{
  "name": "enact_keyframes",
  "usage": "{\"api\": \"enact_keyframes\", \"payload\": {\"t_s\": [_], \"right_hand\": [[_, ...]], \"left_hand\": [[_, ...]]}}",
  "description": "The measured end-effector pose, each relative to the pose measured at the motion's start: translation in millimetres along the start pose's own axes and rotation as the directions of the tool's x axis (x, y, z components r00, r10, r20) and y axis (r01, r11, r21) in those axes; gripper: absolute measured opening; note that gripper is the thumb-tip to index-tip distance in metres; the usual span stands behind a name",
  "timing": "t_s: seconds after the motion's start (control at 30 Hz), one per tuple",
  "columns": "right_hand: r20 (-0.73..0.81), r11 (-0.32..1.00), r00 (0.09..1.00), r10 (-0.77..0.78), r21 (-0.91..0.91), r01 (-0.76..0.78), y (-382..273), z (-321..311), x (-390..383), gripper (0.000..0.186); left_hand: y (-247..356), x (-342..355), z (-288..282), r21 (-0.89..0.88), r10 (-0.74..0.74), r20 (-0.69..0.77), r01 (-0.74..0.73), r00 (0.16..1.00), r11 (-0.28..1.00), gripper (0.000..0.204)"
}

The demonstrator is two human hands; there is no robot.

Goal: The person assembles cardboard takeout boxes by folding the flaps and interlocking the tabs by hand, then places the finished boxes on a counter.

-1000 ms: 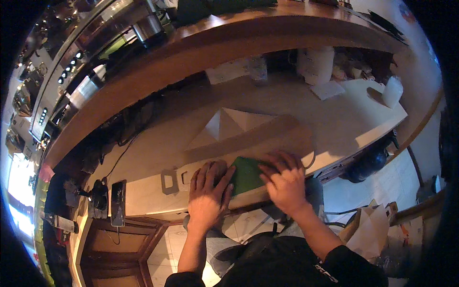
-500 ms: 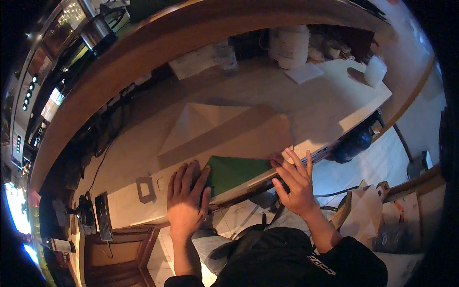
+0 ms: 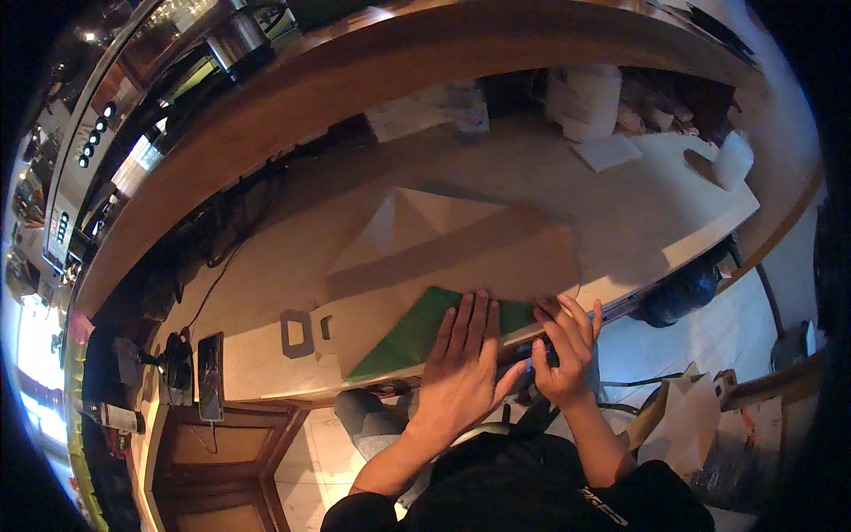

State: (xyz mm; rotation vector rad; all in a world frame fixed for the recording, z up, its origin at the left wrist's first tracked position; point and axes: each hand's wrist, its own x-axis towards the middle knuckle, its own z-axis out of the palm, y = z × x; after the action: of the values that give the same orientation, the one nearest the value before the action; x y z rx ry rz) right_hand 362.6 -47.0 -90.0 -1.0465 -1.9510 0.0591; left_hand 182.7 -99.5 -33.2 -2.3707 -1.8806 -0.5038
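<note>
A folded green paper triangle (image 3: 390, 346) lies along the counter's front edge. My left hand (image 3: 461, 372) rests flat on it, fingers stretched out across its middle. At its right corner, my right hand (image 3: 563, 355) has bent fingers spread apart, with fingertips on or just over the paper and nothing visibly held. Beyond the green piece a brown paper sheet (image 3: 523, 257) carries a pale folded flap (image 3: 408, 217). Small grey card frames (image 3: 297, 332) lie to the left.
On the curved counter (image 3: 647, 213) are a phone (image 3: 211, 372), cables, a white container (image 3: 585, 106) and a white roll (image 3: 731, 160). A wooden shelf (image 3: 399, 49) overhangs the back. A paper bag (image 3: 674, 417) stands low at right, beside a dark bulky object (image 3: 678, 297).
My left hand has moved rightward from the green paper's left side onto its middle, uncovering the left corner. My right hand has shifted right to the other corner. The view has also shifted.
</note>
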Motion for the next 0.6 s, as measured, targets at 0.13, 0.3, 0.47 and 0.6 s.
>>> {"api": "enact_keyframes", "payload": {"t_s": [0.13, 0.3, 0.47, 0.6], "right_hand": [[0.018, 1.0, 1.0, 0.007, -0.003, -0.007, 3.3, -2.3, -1.0, 0.035], [-0.002, 1.0, 1.0, -0.001, 0.002, 0.001, 2.9, 1.9, -0.8, 0.034], [-0.023, 1.0, 0.999, 0.022, 0.019, -0.022, 4.0, 3.0, -3.9, 0.031], [-0.011, 1.0, 1.0, -0.001, 0.01, 0.001, 3.6, 1.6, -1.2, 0.031]], "left_hand": [[-17.6, -6.4, -8.5, 0.04, -0.028, 0.011, 0.028, 1.0, 0.999, 0.087], [-42.4, -16.9, -10.2, 0.108, -0.167, -0.061, 0.173, 0.984, 0.979, 0.091], [-15.9, -6.8, -2.5, 0.098, -0.145, -0.047, 0.149, 0.988, 0.984, 0.095], [18.1, 3.7, 8.1, -0.038, -0.011, -0.007, 0.01, 1.0, 0.999, 0.093]]}}
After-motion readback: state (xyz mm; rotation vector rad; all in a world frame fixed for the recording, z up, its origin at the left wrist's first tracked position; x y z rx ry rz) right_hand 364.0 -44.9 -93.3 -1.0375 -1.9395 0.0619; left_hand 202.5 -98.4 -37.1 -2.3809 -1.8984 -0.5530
